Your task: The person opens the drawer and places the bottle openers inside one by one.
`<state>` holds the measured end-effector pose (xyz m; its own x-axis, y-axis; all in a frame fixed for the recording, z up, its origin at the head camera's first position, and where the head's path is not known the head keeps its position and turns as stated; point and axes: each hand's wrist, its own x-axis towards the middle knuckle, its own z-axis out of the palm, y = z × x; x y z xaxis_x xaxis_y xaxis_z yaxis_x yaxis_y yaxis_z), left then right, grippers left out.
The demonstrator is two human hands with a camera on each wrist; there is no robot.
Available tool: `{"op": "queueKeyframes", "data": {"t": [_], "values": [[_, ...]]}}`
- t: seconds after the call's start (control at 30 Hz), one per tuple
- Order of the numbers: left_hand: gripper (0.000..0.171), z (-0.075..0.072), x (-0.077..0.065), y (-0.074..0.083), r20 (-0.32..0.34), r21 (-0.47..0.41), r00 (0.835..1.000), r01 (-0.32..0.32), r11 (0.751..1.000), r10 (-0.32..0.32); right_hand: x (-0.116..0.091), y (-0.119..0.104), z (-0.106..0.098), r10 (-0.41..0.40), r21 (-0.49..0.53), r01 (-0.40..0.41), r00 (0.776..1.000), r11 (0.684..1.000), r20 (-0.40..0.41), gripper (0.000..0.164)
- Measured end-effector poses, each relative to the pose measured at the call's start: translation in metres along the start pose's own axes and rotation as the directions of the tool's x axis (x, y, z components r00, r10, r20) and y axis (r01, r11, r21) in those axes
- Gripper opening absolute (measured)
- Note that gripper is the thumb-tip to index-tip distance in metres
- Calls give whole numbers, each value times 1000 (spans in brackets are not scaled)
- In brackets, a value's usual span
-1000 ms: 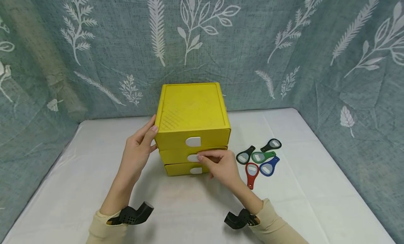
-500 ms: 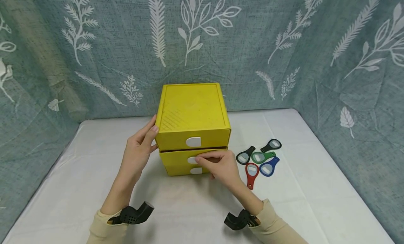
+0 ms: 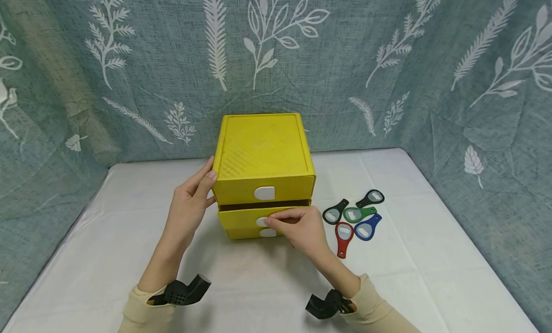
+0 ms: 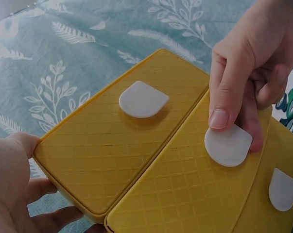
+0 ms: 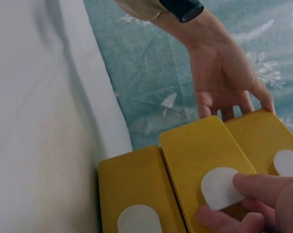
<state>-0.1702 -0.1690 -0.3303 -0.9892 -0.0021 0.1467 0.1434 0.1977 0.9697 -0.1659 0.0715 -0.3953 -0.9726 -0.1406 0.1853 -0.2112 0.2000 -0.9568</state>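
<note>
Middle drawer [image 3: 239, 220] ajar, white tab [image 3: 260, 222] pinched in right hand [image 3: 304, 230].

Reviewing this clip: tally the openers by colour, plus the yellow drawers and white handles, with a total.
Black openers: 2
Red opener: 1
Green opener: 1
Blue opener: 1
Yellow drawers: 3
White handles: 3
Total: 11

The yellow box [image 3: 264, 146] stands, middle drawer [image 3: 241, 219] ajar.
</note>
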Motion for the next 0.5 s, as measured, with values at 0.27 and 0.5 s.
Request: {"op": "queueKeyframes", "data": {"t": [0.27, 0.5], "values": [[55, -3, -2, -1, -3, 0, 1000, -4, 1000, 4, -3, -4, 4, -36, -39, 36, 999, 999, -15, 6], [53, -2, -1, -2, 10, -20, 1000, -7, 1000, 7, -7, -7, 3, -8, -30, 7, 1000, 1000, -18, 6]]}}
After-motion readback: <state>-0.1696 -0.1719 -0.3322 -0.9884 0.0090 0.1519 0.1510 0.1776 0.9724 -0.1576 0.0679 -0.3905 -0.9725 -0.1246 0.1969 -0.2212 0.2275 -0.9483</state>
